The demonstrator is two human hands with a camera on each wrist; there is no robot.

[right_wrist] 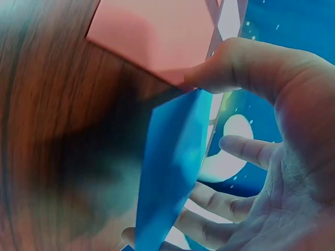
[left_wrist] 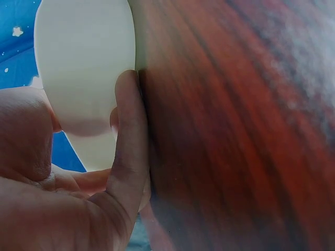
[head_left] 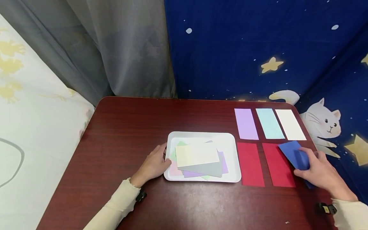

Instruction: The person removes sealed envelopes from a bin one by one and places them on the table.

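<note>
A white tray (head_left: 234, 159) stands near the middle of the table, with several paper cards (head_left: 198, 155) in it: cream, grey, purple, green and pink. My left hand (head_left: 153, 164) grips its left edge; the left wrist view shows the tray wall (left_wrist: 86, 63) between thumb and fingers. At the right, my right hand (head_left: 323, 172) holds a blue paper card (head_left: 291, 150), tilted over a red card (head_left: 277, 167). In the right wrist view the blue card (right_wrist: 170, 162) lies between the thumb and fingers. More blue (head_left: 309, 184) shows below that hand, mostly hidden.
Another red card (head_left: 251, 164) lies right of the tray. Behind the red ones, a purple card (head_left: 246, 124), a pale turquoise card (head_left: 270, 123) and a white card (head_left: 290, 124) form a row. Curtains (head_left: 138, 48) hang behind the dark red table (head_left: 129, 118).
</note>
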